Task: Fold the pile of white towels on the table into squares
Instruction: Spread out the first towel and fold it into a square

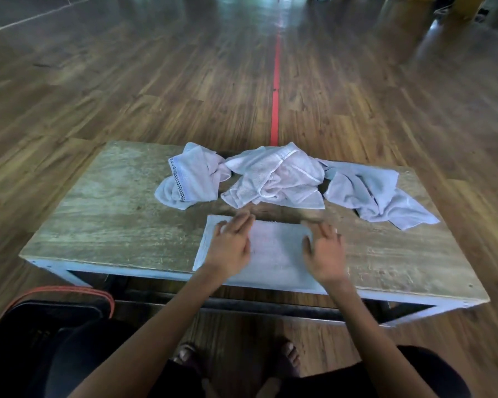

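A flat folded white towel (273,254) lies at the near edge of the wooden table (104,219). My left hand (230,245) rests flat on its left half, fingers straight. My right hand (325,254) lies over its right edge with fingers spread and relaxed; both hands are slightly blurred. Behind them lie three crumpled white towels: one with a checked border at the left (190,178), one in the middle (276,176), one at the right (377,193).
The table is low with a pale metal frame (69,268) and stands on a wooden floor with a red line (275,90). A black bag with an orange rim (49,311) sits by my left knee. My feet show under the table.
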Available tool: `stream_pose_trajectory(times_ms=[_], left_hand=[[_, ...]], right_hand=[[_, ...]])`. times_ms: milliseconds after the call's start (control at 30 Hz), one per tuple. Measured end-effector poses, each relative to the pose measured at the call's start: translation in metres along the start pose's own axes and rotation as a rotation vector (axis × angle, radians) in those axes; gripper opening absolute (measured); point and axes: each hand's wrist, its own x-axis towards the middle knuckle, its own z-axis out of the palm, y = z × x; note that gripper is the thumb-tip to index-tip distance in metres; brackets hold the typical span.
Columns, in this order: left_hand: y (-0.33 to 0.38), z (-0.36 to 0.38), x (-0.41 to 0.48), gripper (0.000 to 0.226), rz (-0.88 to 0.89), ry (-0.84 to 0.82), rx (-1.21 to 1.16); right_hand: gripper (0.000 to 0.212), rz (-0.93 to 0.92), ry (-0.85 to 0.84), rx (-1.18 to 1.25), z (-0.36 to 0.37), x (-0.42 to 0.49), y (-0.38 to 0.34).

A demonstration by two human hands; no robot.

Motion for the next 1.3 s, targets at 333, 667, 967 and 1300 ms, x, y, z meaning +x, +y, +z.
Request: stream_pose_trajectory(times_ms=[333,667,967,1300], left_hand=[[-0.015,0.025,-0.011,0.081,-0.097,-0.131,0.12],[-0.041,0.014,-0.023,0.076,-0.172,-0.033,0.147],[0.023,0.02,-0.027,0.059,-0.023,0.067,0.031],[0.139,0.074,-0.019,0.04,0.169,0.135,-0.056]], right_hand=[[0.085,-0.058,-0.254,-0.165,0.024,-0.014,0.028],[0.077,-0.016,-0.22,-0.131,0.012,-0.011,0.071],[0.05,0.11,-0.423,0.117,-0.018,0.029,0.092],[0.045,0.055,-0.486,0.052,-0.015,0.067,0.102]])
